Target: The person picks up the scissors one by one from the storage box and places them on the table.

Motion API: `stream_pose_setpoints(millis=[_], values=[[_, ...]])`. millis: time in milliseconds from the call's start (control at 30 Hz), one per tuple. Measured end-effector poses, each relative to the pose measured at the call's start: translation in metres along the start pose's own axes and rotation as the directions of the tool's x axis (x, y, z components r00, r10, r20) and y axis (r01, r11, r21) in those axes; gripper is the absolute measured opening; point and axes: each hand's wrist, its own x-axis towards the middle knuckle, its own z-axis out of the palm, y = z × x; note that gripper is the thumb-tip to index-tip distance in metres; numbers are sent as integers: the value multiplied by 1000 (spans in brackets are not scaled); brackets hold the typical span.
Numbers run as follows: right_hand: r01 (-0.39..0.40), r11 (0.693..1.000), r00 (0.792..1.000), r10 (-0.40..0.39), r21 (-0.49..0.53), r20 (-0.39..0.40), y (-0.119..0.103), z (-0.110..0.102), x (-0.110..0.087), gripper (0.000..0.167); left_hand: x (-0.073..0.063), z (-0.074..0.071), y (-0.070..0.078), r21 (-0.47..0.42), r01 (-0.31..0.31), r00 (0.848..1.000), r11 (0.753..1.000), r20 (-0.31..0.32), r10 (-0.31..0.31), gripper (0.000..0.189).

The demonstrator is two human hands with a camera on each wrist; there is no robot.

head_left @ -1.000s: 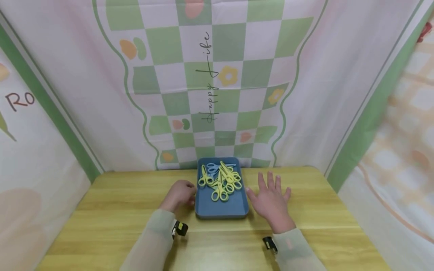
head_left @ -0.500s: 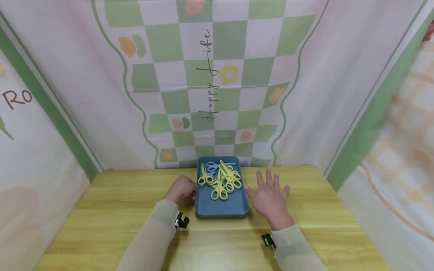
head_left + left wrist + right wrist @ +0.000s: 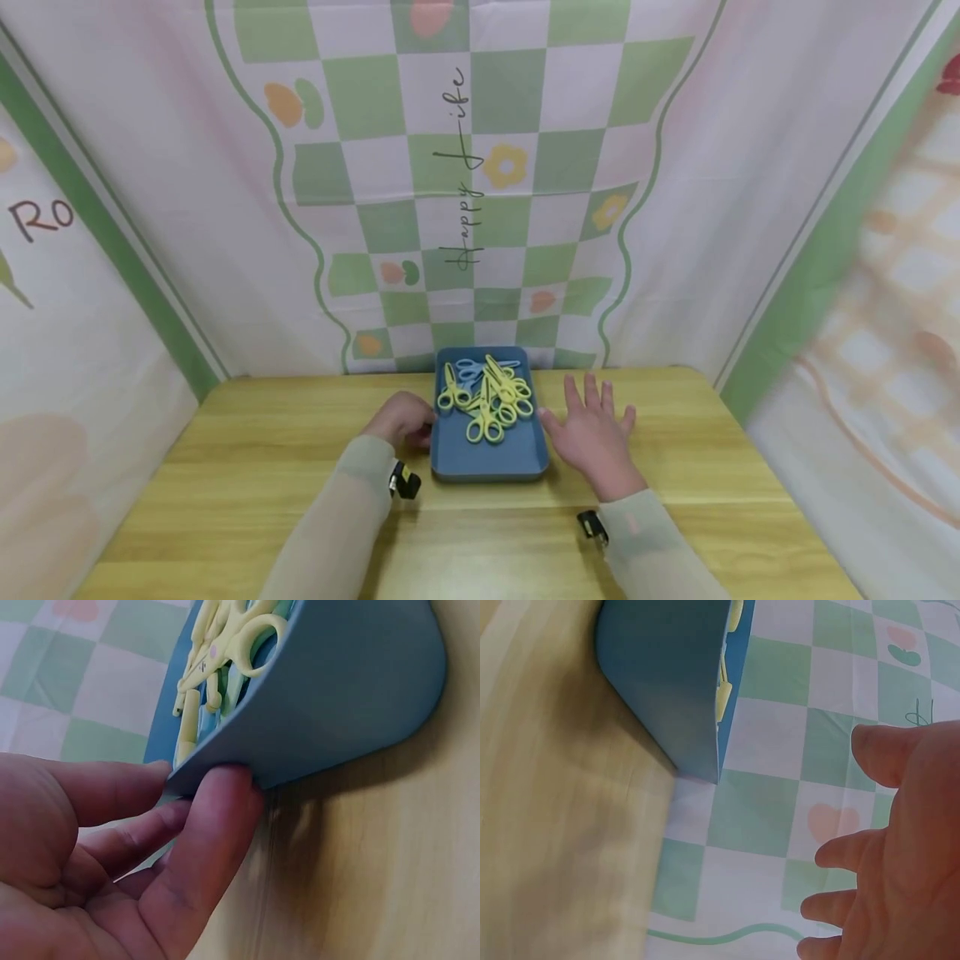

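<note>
A blue tray [image 3: 487, 463] stands at the back of the wooden table with several scissors in it. Yellow scissors [image 3: 487, 417] overlap one another, with light-blue scissors [image 3: 472, 368] toward the far end. At the tray's left side, my left hand [image 3: 401, 419] has its fingers curled. The left wrist view has its thumb and fingertips [image 3: 223, 784] at the rim and outer wall of the tray, pinching it. To the right of the tray, my right hand [image 3: 596, 442] is held palm down, fingers spread, thumb tip close to the rim. It grips nothing.
A patterned cloth [image 3: 495, 200] with green and white checks hangs right behind the tray and the table's back edge. More printed cloth flanks both sides. Bare wooden tabletop [image 3: 487, 542] lies in front of the tray. A small black camera [image 3: 405, 481] sits on each wrist.
My left hand has shifted slightly right, in against the tray's side. My right hand has drawn a little left, closer to the tray. The scissors lie as before.
</note>
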Motion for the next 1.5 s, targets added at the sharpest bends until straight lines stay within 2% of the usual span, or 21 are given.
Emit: stream_pose_setpoints(millis=[200, 333, 567, 667, 933, 1133, 1300, 1500], values=[[76, 996, 996, -75, 35, -47, 0, -2, 8, 85, 9, -1, -6, -184, 88, 994, 979, 73, -75, 11], [122, 989, 991, -117, 80, -64, -1, -4, 17, 83, 11, -2, -8, -221, 120, 989, 968, 114, -97, 10], [157, 970, 987, -157, 184, -16, -8, -11, 38, 75, 10, -5, -7, -198, 122, 987, 973, 129, -98, 8], [146, 963, 988, -154, 227, 17, -12, -15, 45, 72, 10, -4, -6, -174, 109, 988, 979, 125, -88, 9], [116, 953, 983, -151, 281, 108, -21, -18, 57, 69, 11, 4, -3, -57, 69, 995, 996, 81, -64, 12], [147, 951, 964, -199, 272, 179, -25, -16, 69, 63, 12, 7, -1, -10, 59, 996, 998, 70, -58, 9], [191, 955, 947, -240, 227, 211, -30, -13, 85, 52, 12, 3, -1, -47, 63, 995, 997, 85, -59, 12], [166, 960, 938, -224, 226, 265, -34, -10, 99, 23, 15, -1, -2, -143, 108, 986, 984, 138, -88, 16]])
